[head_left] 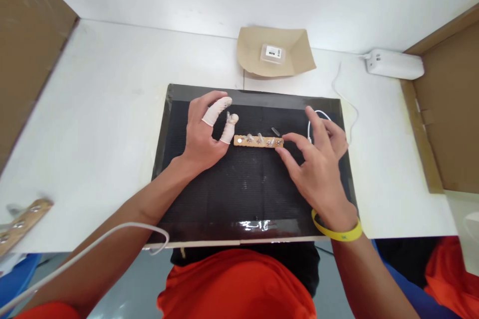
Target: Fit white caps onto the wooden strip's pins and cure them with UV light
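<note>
A narrow wooden strip (242, 143) with metal studs and several small clear plastic pieces (261, 137) on it lies across the black ribbed mat (239, 184). My right hand (320, 167) pinches its right end between thumb and index finger. My left hand (204, 132) is just past the strip's left end, with pale finger covers on thumb and index finger, their tips apart. A tiny clear piece (228, 116) shows against the left thumb; whether it is held I cannot tell. Behind the strip, another clear piece (276, 131) lies loose.
Behind the mat stands a brown paper tray (249, 52) holding a clear labelled box (273, 53). A white power strip (394, 64) sits at the back right, with a thin white cable (346, 99). Another studded wooden strip (24, 224) is at the far left. Brown side panels flank the table.
</note>
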Demonstrator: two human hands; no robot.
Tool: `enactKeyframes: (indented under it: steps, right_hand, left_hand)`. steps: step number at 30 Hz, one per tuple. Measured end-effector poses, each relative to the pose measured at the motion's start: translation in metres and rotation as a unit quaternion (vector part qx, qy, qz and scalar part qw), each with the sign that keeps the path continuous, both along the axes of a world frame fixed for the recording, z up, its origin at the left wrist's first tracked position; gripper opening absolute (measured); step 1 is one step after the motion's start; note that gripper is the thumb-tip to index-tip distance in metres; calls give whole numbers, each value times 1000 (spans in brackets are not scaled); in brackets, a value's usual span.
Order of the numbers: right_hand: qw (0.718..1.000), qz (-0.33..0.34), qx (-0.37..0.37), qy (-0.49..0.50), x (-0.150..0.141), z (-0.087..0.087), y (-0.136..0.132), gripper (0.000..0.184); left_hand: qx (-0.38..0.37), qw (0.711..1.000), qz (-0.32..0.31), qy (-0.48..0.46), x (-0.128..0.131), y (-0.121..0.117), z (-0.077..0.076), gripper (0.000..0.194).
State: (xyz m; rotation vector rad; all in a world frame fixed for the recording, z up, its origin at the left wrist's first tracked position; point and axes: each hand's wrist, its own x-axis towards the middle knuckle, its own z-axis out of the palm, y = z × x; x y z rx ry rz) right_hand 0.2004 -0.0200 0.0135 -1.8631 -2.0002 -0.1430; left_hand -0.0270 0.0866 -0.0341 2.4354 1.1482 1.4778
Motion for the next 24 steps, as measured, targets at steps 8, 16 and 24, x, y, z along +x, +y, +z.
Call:
enactKeyframes:
  steps: [8,16,24]
  right_hand:
    - [992,-47,17,119,17,11,-22,12]
    - [901,4,61,430,-55,7,-47,45]
    - [693,-5,-124,710,-89,5,-40,63]
  left_hand:
    - [-25,999,-24,-40,2,-3,-3,31]
    - [-299,876,-289,-242,32,-23,43,45]
    - [-401,738,-465,-280,52,-67,94,81]
